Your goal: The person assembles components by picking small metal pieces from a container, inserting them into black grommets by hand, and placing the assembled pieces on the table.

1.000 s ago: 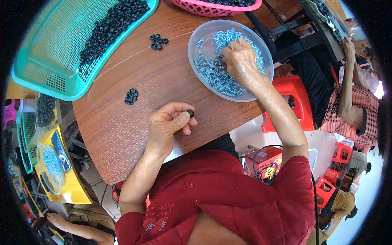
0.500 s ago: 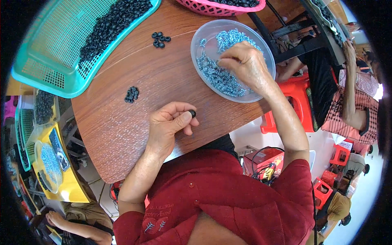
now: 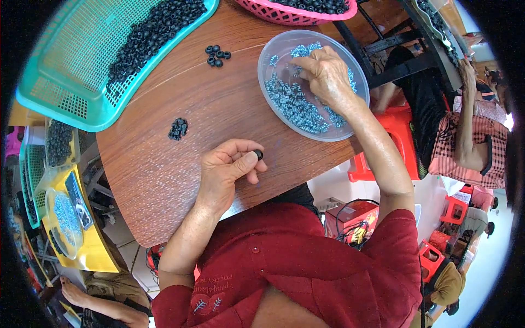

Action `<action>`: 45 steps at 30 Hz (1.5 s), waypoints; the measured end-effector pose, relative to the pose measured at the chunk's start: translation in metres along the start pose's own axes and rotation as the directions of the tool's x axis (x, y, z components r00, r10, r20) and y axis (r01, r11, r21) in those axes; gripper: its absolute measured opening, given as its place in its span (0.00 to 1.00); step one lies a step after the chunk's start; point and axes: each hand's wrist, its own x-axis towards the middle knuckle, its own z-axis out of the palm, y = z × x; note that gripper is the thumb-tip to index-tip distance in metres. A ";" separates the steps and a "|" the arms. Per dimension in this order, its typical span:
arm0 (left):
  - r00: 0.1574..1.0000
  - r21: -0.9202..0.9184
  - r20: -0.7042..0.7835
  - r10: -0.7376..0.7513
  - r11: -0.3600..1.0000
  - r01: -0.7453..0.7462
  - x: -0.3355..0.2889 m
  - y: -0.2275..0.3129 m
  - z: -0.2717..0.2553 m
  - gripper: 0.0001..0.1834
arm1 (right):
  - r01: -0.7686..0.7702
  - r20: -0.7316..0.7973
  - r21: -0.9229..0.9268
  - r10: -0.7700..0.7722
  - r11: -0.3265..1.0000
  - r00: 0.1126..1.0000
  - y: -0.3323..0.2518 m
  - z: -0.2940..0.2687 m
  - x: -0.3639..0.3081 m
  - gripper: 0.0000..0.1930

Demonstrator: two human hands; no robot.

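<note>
My left hand (image 3: 223, 168) is over the near part of the table, pinching a small round black ring-shaped cap (image 3: 258, 154) between thumb and forefinger. My right hand (image 3: 328, 79) reaches into a round clear plastic tub (image 3: 283, 66) at the right of the table. Its fingers are bent together above the small shiny bluish springs (image 3: 292, 101); whatever lies between the fingertips is hidden. Two small groups of black pieces rest on the wood: a loose far group (image 3: 217, 55) and a tighter cluster (image 3: 178, 129) nearer my left hand.
A green mesh basket (image 3: 54, 104) with many black caps (image 3: 147, 41) stands at the far left of the brown table (image 3: 142, 180). A pink basket (image 3: 273, 15) with more caps sits at the far edge. Red stools (image 3: 396, 136) and other people at work flank the table.
My right hand has shifted slightly farther away within the tub, and its fingers have changed pose. My left hand keeps its hold on the black cap, almost still.
</note>
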 end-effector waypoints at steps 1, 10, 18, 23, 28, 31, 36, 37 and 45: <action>1.000 0.000 -0.001 0.000 1.000 0.000 0.000 0.000 0.000 0.10 | 0.002 0.000 -0.001 -0.002 1.000 1.000 0.001 -0.002 0.000 0.11; 1.000 -0.010 -0.001 0.000 1.000 0.000 -0.001 0.002 0.002 0.09 | 0.050 0.085 0.073 -0.056 0.996 0.995 -0.002 -0.004 -0.003 0.07; 1.000 -0.012 0.006 0.008 1.000 -0.008 -0.001 0.001 0.002 0.10 | 0.211 0.127 -0.032 -0.205 0.977 0.970 -0.001 -0.007 -0.002 0.06; 1.000 -0.011 0.007 0.009 1.000 -0.009 -0.002 0.001 0.001 0.10 | 0.222 0.185 -0.050 -0.209 0.974 0.960 -0.007 -0.009 -0.001 0.05; 1.000 -0.035 0.015 0.009 0.999 -0.009 0.000 0.000 -0.002 0.10 | 0.204 0.191 -0.059 -0.189 0.977 0.963 -0.009 -0.004 0.000 0.04; 1.000 -0.100 0.025 0.011 0.995 -0.009 0.002 0.002 -0.006 0.11 | 0.198 0.074 0.005 -0.197 0.980 0.978 -0.017 -0.010 0.001 0.04; 0.999 -0.164 -0.015 0.045 0.985 -0.046 0.004 0.001 -0.011 0.10 | -0.027 0.103 0.501 -0.029 0.865 0.994 -0.069 -0.046 -0.009 0.05; 0.998 -0.185 -0.017 0.054 0.981 -0.056 0.005 0.001 -0.010 0.10 | -0.071 0.138 0.612 -0.018 0.787 0.990 -0.077 -0.050 -0.013 0.05; 0.966 -0.075 -0.124 0.226 0.969 -0.236 -0.010 0.001 0.007 0.09 | -0.299 0.364 0.711 0.030 0.637 0.931 -0.126 -0.063 -0.026 0.07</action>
